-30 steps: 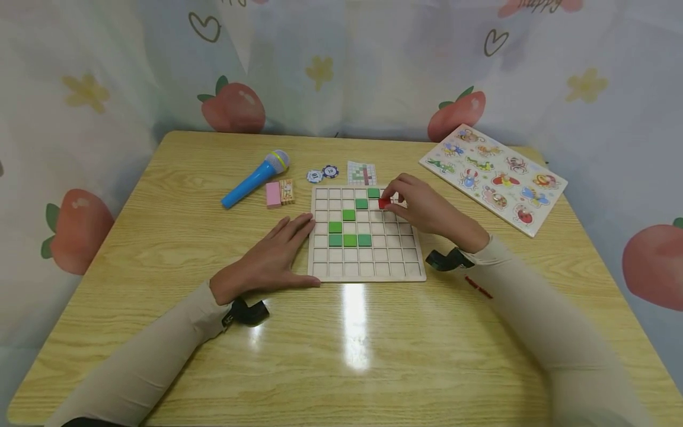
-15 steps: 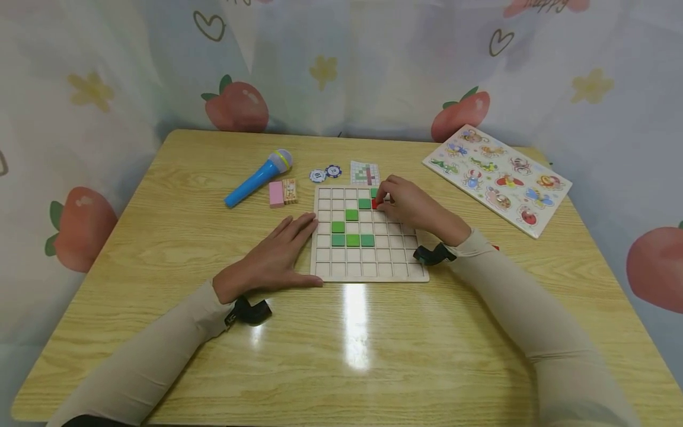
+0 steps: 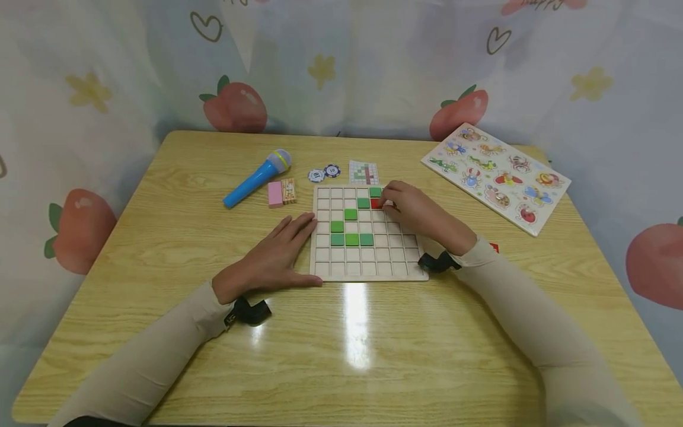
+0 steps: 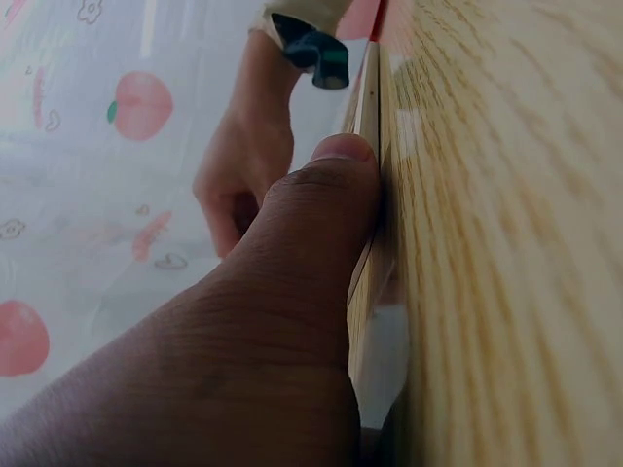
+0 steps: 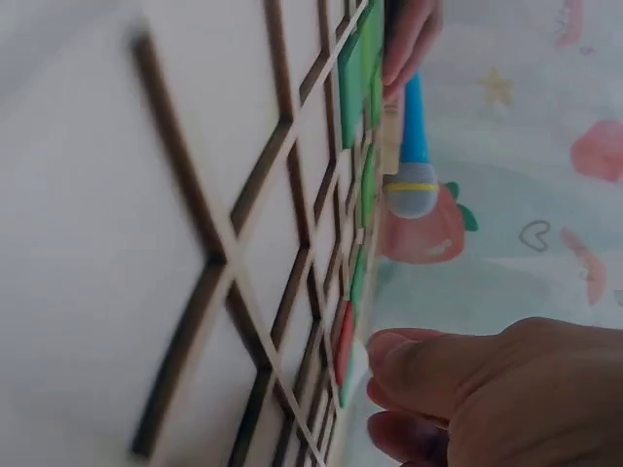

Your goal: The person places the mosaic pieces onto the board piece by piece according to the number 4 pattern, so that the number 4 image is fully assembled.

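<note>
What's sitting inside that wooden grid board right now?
The grid board holds six green tiles and one red tile, which the right hand touches at its edge. That hand covers several squares beside it, so anything in those is hidden. The other squares look bare.

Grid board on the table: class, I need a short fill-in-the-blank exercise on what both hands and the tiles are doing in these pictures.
1. The right hand sets a ____ tile into the grid board.
2. The left hand rests flat against the board's ____ edge.
3. The board holds ____ green tiles.
4. The toy microphone has a ____ handle.

Missing words: red; left; six; blue
</note>
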Demonstrator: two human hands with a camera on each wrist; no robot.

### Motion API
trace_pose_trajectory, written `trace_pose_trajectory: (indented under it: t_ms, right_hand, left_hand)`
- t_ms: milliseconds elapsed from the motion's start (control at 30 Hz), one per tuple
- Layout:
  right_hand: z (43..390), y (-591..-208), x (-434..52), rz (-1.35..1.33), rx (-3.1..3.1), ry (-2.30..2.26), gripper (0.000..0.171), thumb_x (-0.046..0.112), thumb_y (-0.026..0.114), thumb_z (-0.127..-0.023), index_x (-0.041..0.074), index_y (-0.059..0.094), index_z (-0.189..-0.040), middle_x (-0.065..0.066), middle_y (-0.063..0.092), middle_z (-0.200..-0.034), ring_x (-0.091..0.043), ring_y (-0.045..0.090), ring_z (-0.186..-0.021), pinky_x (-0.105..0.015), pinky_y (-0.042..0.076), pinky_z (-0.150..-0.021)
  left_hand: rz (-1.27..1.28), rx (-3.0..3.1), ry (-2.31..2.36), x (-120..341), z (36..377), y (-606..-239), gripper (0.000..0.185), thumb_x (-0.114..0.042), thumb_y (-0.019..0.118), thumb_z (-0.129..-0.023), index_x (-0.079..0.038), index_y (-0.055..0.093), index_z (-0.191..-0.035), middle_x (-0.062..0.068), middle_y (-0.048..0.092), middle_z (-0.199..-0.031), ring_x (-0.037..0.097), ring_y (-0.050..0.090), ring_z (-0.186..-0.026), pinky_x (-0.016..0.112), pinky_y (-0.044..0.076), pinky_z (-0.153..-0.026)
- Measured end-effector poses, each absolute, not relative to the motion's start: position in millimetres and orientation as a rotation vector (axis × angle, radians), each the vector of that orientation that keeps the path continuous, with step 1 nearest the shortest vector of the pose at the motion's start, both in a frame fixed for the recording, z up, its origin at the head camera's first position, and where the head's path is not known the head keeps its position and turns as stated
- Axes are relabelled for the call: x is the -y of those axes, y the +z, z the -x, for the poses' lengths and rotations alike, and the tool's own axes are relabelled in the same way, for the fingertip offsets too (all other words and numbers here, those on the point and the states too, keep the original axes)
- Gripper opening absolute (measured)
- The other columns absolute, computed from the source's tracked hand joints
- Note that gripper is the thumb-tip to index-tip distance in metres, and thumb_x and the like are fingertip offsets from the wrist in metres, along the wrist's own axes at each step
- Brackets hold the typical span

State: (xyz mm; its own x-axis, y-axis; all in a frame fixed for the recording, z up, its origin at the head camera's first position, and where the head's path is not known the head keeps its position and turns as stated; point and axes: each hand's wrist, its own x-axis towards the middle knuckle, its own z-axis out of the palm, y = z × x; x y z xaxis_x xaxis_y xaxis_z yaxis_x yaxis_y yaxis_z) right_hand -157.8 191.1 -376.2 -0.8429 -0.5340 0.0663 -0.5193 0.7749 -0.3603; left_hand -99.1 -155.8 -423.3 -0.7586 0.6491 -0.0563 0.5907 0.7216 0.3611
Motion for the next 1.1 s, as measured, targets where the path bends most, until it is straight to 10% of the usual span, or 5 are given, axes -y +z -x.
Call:
trace_pose_trajectory:
  t_ms: [300, 1100]
  right_hand:
    - [82, -374, -284, 0.799, -3.191, -0.807, 0.018, 0.002, 0.073, -0.099, 0.01, 0.076, -0.115, -0.003, 0.072, -0.105, -0.006, 0.051, -0.078, -0.021, 0.045, -0.066]
    - [-42, -419, -365, 0.471, -3.166, -0.993, 0.042, -0.005, 0.084, -0.085, 0.012, 0.074, -0.122, 0.002, 0.067, -0.106, 0.007, 0.055, -0.086, -0.008, 0.046, -0.071]
  left_hand:
    - [-1.005, -2.757, 0.462, 156, 99, -420, 0.132, -0.084, 0.07, -0.081, -0.007, 0.013, -0.172, 0.009, 0.008, -0.182, 0.027, 0.014, -0.169, 0.049, 0.006, -0.141]
    - [-1.034, -2.753, 0.476, 157, 98, -421, 0.131, -0.085, 0.069, -0.082, -0.008, 0.012, -0.172, 0.009, 0.009, -0.182, 0.029, 0.016, -0.168, 0.051, 0.008, -0.14]
